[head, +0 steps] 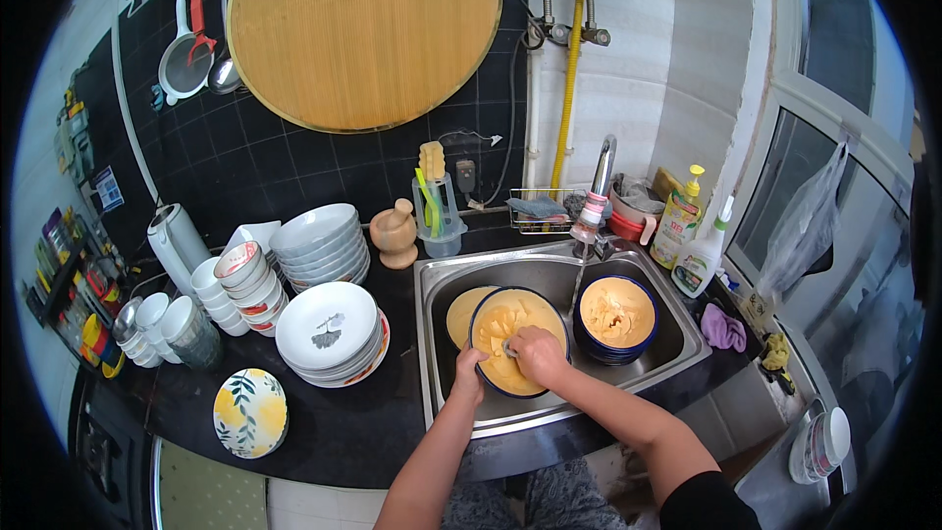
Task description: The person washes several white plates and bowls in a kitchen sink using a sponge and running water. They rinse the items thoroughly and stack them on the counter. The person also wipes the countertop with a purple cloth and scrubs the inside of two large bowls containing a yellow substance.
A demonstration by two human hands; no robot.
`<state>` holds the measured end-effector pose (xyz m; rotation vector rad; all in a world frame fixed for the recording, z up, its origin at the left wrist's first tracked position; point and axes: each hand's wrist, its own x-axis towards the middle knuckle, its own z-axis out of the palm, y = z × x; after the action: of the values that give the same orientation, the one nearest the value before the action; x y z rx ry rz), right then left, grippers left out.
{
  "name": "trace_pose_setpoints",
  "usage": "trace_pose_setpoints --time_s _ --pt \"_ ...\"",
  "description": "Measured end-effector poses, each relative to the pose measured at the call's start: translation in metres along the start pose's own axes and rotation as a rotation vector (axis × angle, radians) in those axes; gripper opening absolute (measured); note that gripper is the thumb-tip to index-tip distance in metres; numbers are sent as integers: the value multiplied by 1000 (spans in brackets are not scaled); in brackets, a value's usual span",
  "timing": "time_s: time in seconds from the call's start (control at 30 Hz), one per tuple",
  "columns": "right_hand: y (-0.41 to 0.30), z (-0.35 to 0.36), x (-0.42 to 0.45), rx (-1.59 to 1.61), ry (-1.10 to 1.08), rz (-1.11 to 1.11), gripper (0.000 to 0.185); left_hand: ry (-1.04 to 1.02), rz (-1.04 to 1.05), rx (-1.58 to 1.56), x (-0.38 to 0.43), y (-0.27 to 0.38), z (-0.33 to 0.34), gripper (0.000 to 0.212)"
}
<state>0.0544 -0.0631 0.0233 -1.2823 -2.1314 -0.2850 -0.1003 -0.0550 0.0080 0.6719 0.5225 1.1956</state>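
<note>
Over the left part of the steel sink (486, 427), my left hand (469, 375) grips the near left rim of a blue-rimmed, cream-coloured bowl (541, 313). Inside that bowl, my right hand (536, 357) is closed on a small greyish scrubber (508, 347), mostly covered by the fingers, against the inner wall. Another cream-coloured dish (462, 316) lies partly beneath the bowl at its left. To the right, a stack of blue-rimmed bowls (617, 311) stands in the sink. Water runs from the faucet (605, 162) between the held bowl and that stack.
Left on the black counter (331, 427) stand stacked white plates (326, 324), large bowls (316, 235), small bowls (239, 265) and a floral plate stack (250, 412). A wooden mortar (394, 239) stands behind the sink. Detergent (677, 224), a spray bottle (699, 261) and a purple cloth (723, 327) are at right.
</note>
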Motion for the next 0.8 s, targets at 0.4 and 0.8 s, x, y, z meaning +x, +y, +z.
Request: trace_pose_setpoints --time_s 0.4,0.8 --pt "22 -8 13 -123 91 65 1 -31 -32 95 3 -3 -1 56" --pt "17 1 13 -123 79 21 2 2 -40 105 1 0 0 56"
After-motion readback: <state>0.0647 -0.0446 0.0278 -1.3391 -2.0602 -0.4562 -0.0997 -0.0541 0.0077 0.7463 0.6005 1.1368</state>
